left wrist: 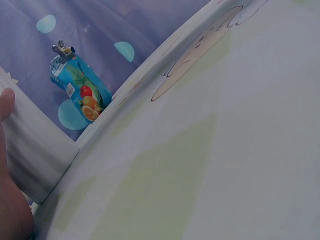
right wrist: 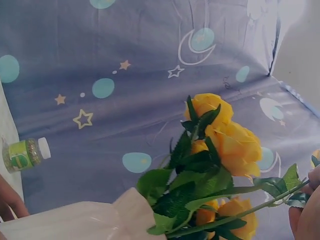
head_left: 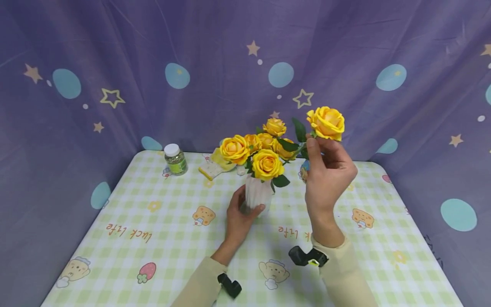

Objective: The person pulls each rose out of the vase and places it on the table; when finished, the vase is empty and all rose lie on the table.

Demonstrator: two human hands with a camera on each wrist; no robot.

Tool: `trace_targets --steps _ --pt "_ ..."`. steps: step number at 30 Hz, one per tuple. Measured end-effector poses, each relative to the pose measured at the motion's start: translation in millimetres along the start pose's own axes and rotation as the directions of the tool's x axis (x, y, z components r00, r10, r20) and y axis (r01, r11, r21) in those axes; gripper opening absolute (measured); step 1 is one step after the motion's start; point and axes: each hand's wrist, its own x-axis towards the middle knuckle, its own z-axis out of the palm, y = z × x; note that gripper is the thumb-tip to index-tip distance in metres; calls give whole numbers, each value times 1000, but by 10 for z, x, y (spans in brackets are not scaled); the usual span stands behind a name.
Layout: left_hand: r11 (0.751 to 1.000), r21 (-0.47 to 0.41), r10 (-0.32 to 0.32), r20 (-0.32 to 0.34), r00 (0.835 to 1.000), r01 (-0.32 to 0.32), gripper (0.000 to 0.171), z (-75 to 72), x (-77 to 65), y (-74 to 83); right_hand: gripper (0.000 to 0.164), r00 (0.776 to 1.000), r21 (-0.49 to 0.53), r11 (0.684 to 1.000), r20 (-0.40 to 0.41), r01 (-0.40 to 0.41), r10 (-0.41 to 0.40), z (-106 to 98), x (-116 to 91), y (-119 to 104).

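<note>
A white vase (head_left: 258, 194) stands on the table, holding several yellow artificial roses (head_left: 267, 164) with dark green leaves. My left hand (head_left: 239, 217) grips the vase low down, thumb on the near side and fingers around the left. To the right, my right hand (head_left: 329, 179) pinches a single yellow rose (head_left: 326, 123) just below its bloom. In the right wrist view, that rose's green stem (right wrist: 240, 214) slants down to the vase mouth (right wrist: 137, 207); leaves hide its lower end. The left wrist view catches only my thumb (left wrist: 6, 104) against the vase's side.
A white-capped jar (head_left: 176, 160) stands at the back left. Between it and the vase lies a yellow and white packet (head_left: 217, 164). Behind my right hand is a blue fruit-printed bag (left wrist: 82, 90) with a metal clip (left wrist: 62, 50). A purple curtain (head_left: 215, 42) closes off the back and sides.
</note>
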Motion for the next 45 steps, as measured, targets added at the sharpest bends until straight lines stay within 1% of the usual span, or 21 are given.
trace_targets --steps 4,10,18,26,29,35,40,45 --pt "1000 2 5 0 1000 -5 78 2 -4 0 10 1000 45 999 -19 12 -11 -6 73 -29" --pt "1000 4 8 0 1000 -8 79 4 -6 12 9 998 70 997 -62 29 -24 -33 189 -76" --pt "1000 8 6 5 1000 -6 79 4 -6 13 8 992 107 994 -128 31 -17 -73 341 -138" --pt "999 37 -22 11 1000 21 81 9 -6 30 17 985 148 988 -173 37 -11 -122 483 -261" --pt "999 34 -27 10 1000 27 80 8 -5 34 21 982 156 987 -188 40 -11 -151 537 -310" --pt "999 44 -30 7 1000 30 81 -1 4 27 28 978 202 979 -209 36 7 -209 615 -425" --pt "998 50 -34 6 999 34 81 -11 2 35 24 977 223 974 -214 31 18 -224 635 -528" --pt "999 35 -23 12 1000 23 80 -7 -2 38 19 979 205 978 -203 26 16 -273 657 -561"
